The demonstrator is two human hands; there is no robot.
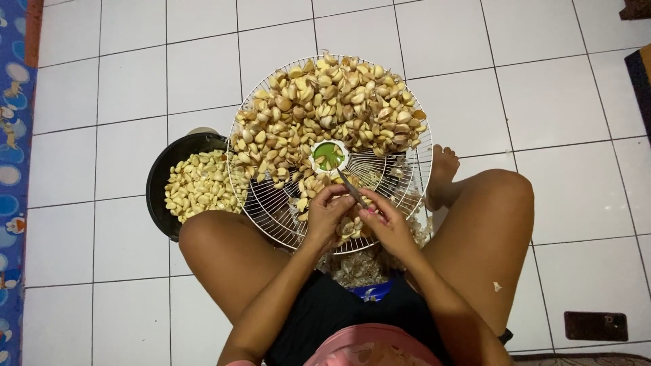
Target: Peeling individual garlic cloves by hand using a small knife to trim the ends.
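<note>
I sit cross-legged on a white tiled floor. A round wire fan guard [407,183] rests over my lap, heaped with unpeeled garlic cloves [332,105]. My right hand [386,224] grips a small knife [350,186], blade pointing up towards the guard's green hub. My left hand [327,211] pinches a garlic clove against the blade. A black bowl [161,176] at my left knee holds peeled cloves [200,184]. Garlic skins [359,268] pile in my lap under the guard.
A blue patterned mat [13,169] runs along the left edge. A dark flat phone-like object [595,326] lies on the tiles at lower right. My foot [442,173] pokes out beside the guard. A dark mat edge [641,78] shows at upper right.
</note>
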